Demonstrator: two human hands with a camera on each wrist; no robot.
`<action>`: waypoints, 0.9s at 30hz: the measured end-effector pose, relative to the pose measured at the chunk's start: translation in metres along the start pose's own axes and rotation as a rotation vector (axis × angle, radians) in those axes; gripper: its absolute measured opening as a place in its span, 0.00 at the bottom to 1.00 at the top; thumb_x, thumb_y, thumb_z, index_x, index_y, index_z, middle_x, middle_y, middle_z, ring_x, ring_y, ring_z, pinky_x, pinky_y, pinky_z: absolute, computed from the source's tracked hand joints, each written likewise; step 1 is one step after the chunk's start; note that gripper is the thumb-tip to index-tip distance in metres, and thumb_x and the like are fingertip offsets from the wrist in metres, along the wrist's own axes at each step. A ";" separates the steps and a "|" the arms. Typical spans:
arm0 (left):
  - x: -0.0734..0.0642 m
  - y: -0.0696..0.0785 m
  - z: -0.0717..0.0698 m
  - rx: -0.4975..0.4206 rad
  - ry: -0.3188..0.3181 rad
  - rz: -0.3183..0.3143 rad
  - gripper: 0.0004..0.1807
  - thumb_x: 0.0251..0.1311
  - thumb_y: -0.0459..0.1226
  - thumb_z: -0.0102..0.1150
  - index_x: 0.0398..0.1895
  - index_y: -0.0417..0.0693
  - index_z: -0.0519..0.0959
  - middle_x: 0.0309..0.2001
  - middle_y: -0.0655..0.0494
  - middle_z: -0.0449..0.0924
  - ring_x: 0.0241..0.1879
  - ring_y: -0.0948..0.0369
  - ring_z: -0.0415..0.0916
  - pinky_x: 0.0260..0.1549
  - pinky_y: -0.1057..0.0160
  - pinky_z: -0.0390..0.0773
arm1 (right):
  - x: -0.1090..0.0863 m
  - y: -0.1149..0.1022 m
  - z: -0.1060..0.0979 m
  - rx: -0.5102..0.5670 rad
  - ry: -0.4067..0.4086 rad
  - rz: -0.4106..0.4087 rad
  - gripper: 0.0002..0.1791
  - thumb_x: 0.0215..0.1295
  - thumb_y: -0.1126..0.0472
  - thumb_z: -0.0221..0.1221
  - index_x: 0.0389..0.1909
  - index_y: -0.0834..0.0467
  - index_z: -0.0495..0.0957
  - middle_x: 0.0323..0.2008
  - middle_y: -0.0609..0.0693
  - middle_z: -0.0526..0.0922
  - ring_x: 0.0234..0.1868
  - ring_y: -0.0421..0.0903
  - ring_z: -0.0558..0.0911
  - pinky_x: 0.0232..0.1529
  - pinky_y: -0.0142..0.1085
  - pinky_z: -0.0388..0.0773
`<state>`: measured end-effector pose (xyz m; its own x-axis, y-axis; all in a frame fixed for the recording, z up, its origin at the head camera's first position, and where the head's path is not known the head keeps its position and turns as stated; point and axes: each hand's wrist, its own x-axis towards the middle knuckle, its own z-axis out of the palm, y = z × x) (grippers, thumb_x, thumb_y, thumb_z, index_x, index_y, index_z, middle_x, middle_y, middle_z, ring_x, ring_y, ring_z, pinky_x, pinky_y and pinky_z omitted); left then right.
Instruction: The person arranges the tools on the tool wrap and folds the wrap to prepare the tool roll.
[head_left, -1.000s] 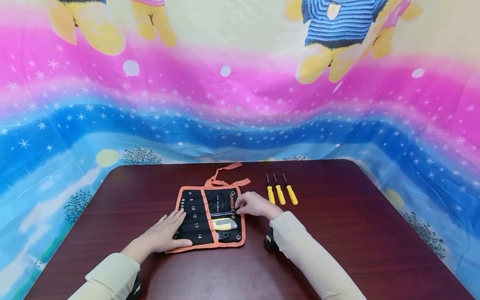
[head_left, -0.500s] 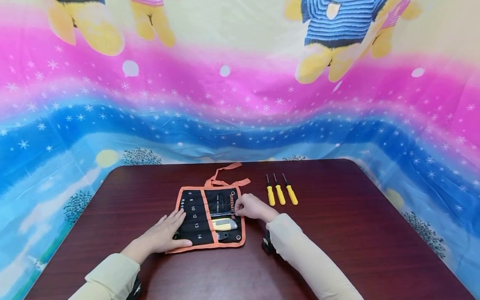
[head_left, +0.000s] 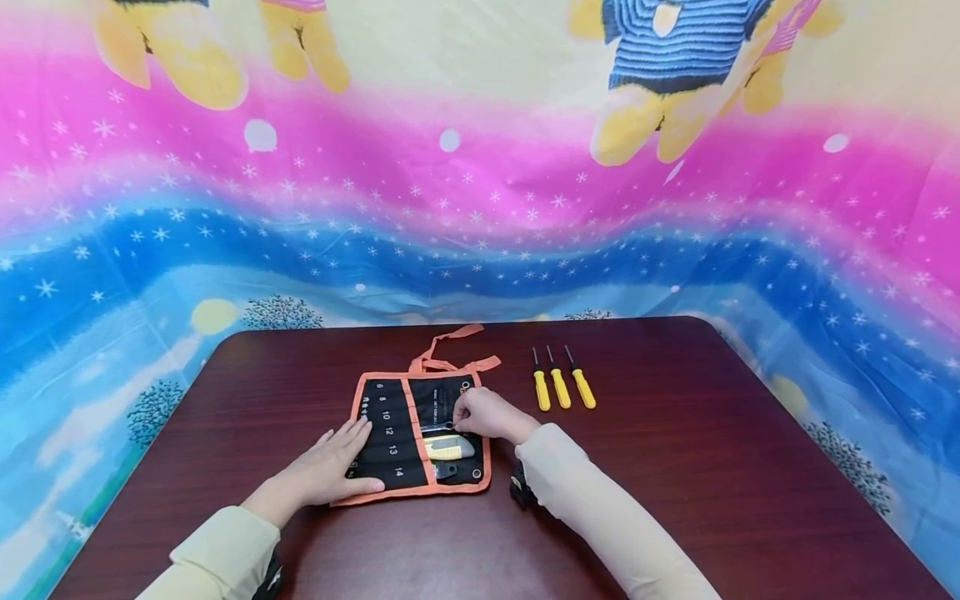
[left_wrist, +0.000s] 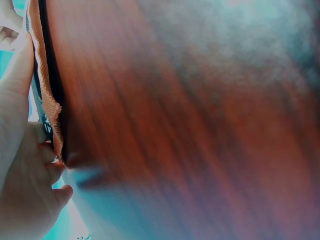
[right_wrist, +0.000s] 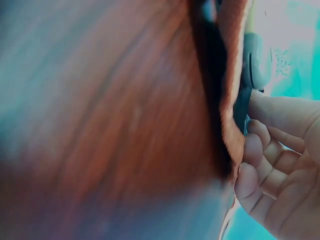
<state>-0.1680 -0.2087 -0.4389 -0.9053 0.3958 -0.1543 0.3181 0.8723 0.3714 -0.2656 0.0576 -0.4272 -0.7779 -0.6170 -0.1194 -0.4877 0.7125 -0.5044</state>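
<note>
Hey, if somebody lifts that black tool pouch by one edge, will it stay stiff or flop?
The tool pouch would probably flop: it looks like fabric, and its orange trim bends in the right wrist view. The utility knife tucked into it may make that side sag. The loose orange ties would likely trail.

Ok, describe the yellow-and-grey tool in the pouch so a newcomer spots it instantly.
On the dark red table, find the orange-edged black pouch. In its right half, in the head view, lies the yellow-and-grey tool, grey end rightward. Only it shows yellow there: a small black tool sits below, and the three yellow-handled screwdrivers lie outside.
</note>
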 end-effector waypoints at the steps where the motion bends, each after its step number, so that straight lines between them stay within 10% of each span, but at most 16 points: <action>1: 0.000 0.000 0.000 -0.002 0.003 0.004 0.55 0.50 0.65 0.53 0.69 0.34 0.52 0.68 0.38 0.49 0.67 0.44 0.44 0.61 0.42 0.46 | 0.001 -0.001 0.001 0.001 -0.003 -0.004 0.08 0.59 0.64 0.62 0.21 0.53 0.80 0.21 0.41 0.76 0.24 0.38 0.73 0.30 0.29 0.72; 27: -0.002 0.002 -0.002 -0.001 0.002 0.000 0.55 0.50 0.65 0.53 0.69 0.34 0.52 0.68 0.38 0.49 0.68 0.45 0.44 0.62 0.42 0.46 | 0.005 -0.013 0.000 0.053 -0.029 0.005 0.09 0.61 0.64 0.59 0.21 0.54 0.80 0.19 0.44 0.75 0.21 0.39 0.72 0.27 0.30 0.70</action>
<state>-0.1666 -0.2082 -0.4357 -0.9057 0.3955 -0.1526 0.3179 0.8719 0.3725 -0.2629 0.0454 -0.4209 -0.7682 -0.6232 -0.1464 -0.4614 0.6975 -0.5482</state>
